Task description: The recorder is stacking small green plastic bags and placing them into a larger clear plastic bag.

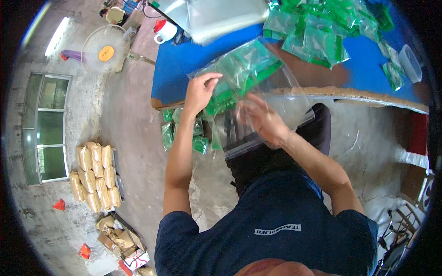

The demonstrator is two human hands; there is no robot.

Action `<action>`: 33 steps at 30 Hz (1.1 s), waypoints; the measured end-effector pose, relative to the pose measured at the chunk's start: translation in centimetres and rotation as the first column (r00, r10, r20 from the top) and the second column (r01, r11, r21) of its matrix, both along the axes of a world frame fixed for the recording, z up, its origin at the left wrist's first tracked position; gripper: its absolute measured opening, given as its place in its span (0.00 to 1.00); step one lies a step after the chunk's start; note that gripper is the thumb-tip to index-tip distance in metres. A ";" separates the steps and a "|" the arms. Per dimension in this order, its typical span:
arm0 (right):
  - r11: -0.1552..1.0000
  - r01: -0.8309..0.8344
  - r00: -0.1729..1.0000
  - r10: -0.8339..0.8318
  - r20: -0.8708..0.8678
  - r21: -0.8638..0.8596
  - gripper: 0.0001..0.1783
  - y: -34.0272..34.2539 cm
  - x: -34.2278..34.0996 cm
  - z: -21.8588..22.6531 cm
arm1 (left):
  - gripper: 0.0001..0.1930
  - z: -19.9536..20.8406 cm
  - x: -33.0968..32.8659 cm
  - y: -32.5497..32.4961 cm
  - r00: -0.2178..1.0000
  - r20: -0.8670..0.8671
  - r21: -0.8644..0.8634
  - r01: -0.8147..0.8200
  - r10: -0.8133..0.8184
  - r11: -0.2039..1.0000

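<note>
We see the left hand (200,94), fingers curled, at the clear bag (286,87), which overhangs the blue table (177,76) with green packets (246,69) inside. The right hand (264,120), beside the packets, is blurred; we cannot tell either grip.

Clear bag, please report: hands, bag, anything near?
Left hand at green packets, grip unclear. Right hand blurred, at clear bag. Packets overlap bag; whether inside, unclear. More packets piled on table.

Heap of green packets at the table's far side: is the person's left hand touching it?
No, the left hand is at a separate green-and-clear bundle, with a visible gap between it and the heap.
</note>
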State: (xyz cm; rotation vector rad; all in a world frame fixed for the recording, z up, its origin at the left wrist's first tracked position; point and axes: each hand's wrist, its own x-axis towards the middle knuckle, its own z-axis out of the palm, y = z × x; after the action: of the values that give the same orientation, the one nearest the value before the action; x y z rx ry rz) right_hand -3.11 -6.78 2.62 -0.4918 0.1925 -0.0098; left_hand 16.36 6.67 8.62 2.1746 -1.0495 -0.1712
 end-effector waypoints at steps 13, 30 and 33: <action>0.961 0.125 0.970 -0.170 -0.171 -0.246 0.25 -1.0 2.1 1.1 | 0.09 -1.1 0.7 3.1 0.920 0.389 0.116 0.004 -0.049 0.993; 0.932 0.260 0.946 -0.299 -0.128 -0.253 0.22 -1.6 1.4 1.0 | 0.15 -2.5 1.1 -7.3 0.864 0.374 0.139 0.308 -0.338 0.941; 0.929 0.304 0.948 -0.316 -0.028 -0.212 0.23 -0.7 1.0 -0.6 | 0.19 0.5 1.2 -8.7 0.851 0.436 0.120 0.268 -0.293 0.956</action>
State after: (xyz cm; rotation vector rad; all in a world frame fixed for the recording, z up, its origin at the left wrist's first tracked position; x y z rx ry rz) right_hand -2.13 -7.48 2.01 -0.6642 0.3311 -0.3278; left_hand 17.52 -2.01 9.08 2.1491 -1.6441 0.1886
